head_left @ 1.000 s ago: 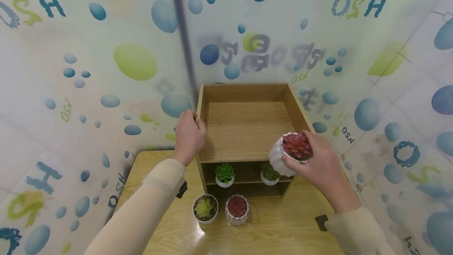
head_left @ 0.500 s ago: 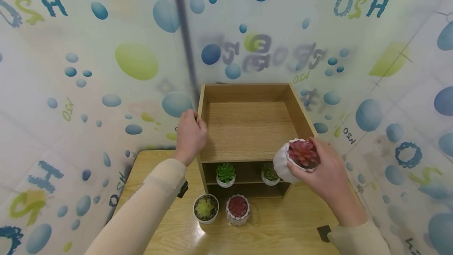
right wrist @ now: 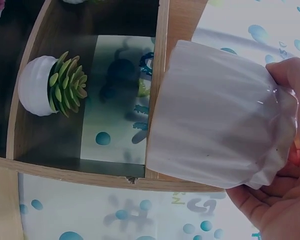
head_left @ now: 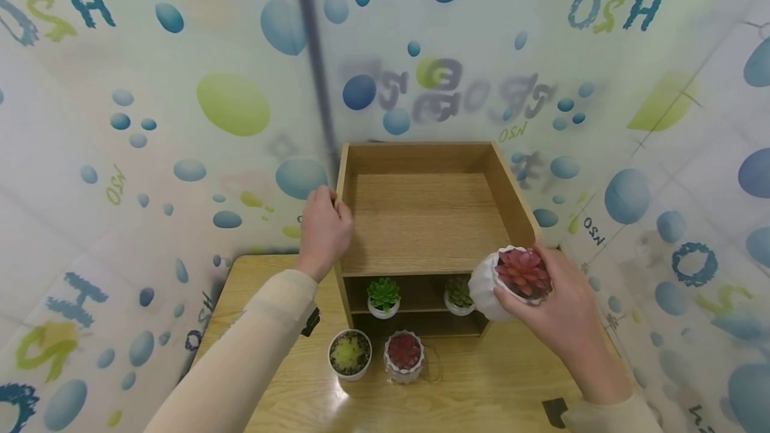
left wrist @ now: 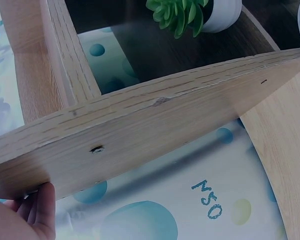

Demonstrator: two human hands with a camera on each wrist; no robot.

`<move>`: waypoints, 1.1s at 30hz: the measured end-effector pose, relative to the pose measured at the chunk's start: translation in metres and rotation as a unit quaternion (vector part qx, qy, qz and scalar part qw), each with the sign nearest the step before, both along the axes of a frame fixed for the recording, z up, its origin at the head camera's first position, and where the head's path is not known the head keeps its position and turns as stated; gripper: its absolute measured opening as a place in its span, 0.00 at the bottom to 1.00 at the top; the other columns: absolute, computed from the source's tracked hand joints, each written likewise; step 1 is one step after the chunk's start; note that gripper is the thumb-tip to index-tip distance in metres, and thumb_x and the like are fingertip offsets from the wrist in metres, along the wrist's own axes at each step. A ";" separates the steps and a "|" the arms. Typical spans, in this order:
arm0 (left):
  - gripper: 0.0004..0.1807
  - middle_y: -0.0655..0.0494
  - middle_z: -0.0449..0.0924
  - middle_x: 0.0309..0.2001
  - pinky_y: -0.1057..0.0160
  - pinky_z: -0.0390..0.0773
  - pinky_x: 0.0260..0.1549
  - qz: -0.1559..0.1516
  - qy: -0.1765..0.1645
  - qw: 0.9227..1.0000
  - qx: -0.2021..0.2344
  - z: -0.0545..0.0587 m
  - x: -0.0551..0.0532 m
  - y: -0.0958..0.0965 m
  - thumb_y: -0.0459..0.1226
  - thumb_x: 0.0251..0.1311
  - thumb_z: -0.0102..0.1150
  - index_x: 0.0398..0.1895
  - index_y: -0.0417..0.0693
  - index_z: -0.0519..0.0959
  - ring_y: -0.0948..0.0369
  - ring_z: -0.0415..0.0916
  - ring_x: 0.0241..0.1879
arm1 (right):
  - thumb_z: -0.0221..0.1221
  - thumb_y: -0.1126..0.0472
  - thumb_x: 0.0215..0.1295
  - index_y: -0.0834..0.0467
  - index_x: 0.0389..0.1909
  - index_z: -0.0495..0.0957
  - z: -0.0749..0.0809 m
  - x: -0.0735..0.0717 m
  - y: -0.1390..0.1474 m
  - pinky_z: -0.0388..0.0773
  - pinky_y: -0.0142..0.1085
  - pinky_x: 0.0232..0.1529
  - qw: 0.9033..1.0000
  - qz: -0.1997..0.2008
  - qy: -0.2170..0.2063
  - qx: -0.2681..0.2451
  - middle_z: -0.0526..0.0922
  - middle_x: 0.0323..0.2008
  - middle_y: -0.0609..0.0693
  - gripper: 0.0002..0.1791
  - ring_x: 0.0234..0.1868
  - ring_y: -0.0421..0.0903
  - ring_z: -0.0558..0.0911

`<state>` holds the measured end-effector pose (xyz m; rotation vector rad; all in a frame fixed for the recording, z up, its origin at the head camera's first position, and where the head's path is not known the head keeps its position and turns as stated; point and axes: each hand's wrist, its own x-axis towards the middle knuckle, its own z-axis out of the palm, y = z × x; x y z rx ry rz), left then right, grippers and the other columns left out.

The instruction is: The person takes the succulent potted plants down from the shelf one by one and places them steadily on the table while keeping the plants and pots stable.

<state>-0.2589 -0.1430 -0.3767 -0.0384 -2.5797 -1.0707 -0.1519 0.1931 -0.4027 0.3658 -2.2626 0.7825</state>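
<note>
My left hand (head_left: 327, 227) holds the left side panel of a small wooden shelf unit (head_left: 421, 219) near its upper edge; in the left wrist view some of its fingers are hidden behind the panel. My right hand (head_left: 565, 306) grips a potted succulent (head_left: 525, 274) by the rim of its white ribbed pot. Red leaves show at the top, and the pot tilts in front of the shelf's right side. The right wrist view shows the white pot (right wrist: 215, 115) overlapping the shelf's edge, thumb and fingers on opposite sides of the rim.
On the shelf's middle level stand a bright green succulent (head_left: 383, 294) and a darker green succulent (head_left: 460, 294). In front, a yellow-green potted plant (head_left: 349, 354) and a dark red succulent (head_left: 404, 355) stand on the wooden table (head_left: 481, 393). Patterned sheeting (head_left: 234, 105) surrounds the table closely.
My right hand has moved right and down in the head view, carrying the potted succulent away from the shelf's front edge. My left hand stays on the side panel.
</note>
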 end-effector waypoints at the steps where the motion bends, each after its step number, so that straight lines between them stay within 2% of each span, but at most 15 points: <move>1: 0.12 0.36 0.71 0.45 0.48 0.74 0.40 0.001 -0.001 1.000 0.000 0.000 0.000 0.000 0.34 0.75 0.41 0.49 0.31 0.71 0.44 0.68 0.39 | 0.79 0.57 0.36 0.67 0.52 0.79 0.000 0.001 0.000 0.69 0.37 0.43 1.000 0.000 -0.003 0.000 0.83 0.38 0.60 0.38 0.39 0.55 0.80; 8: 0.12 0.38 0.70 0.44 0.49 0.73 0.39 0.001 -0.007 1.000 0.000 0.003 0.001 0.000 0.34 0.75 0.41 0.48 0.33 0.71 0.45 0.67 0.39 | 0.81 0.59 0.35 0.65 0.46 0.78 -0.002 0.004 0.004 0.72 0.25 0.41 1.000 0.012 -0.012 0.010 0.82 0.34 0.53 0.34 0.36 0.47 0.79; 17: 0.12 0.38 0.71 0.44 0.49 0.73 0.39 0.002 -0.005 1.000 0.002 0.003 0.002 0.000 0.34 0.75 0.41 0.47 0.33 0.71 0.45 0.68 0.39 | 0.82 0.58 0.37 0.59 0.39 0.76 -0.008 0.009 0.005 0.72 0.23 0.35 0.999 0.008 -0.033 0.018 0.80 0.30 0.47 0.29 0.31 0.43 0.78; 27: 0.12 0.39 0.70 0.44 0.50 0.72 0.38 0.001 -0.006 1.000 0.004 0.002 0.002 -0.001 0.35 0.75 0.40 0.47 0.33 0.71 0.45 0.67 0.38 | 0.82 0.58 0.35 0.63 0.44 0.79 -0.021 0.012 0.002 0.75 0.18 0.37 0.999 0.006 -0.029 0.014 0.84 0.34 0.49 0.33 0.32 0.44 0.83; 30: 0.12 0.39 0.71 0.44 0.49 0.73 0.38 0.002 -0.007 1.000 0.002 0.002 0.001 0.000 0.35 0.75 0.40 0.47 0.34 0.71 0.45 0.68 0.39 | 0.82 0.58 0.33 0.64 0.46 0.80 -0.026 0.015 0.001 0.74 0.19 0.39 1.000 0.001 -0.026 0.011 0.84 0.35 0.51 0.35 0.33 0.47 0.83; 33: 0.12 0.39 0.70 0.44 0.50 0.72 0.38 0.002 -0.008 1.000 0.003 0.002 0.002 0.000 0.35 0.75 0.41 0.47 0.34 0.71 0.45 0.67 0.39 | 0.82 0.58 0.33 0.65 0.46 0.80 -0.030 0.017 0.000 0.75 0.25 0.40 1.000 -0.001 -0.023 0.012 0.83 0.35 0.53 0.36 0.35 0.49 0.82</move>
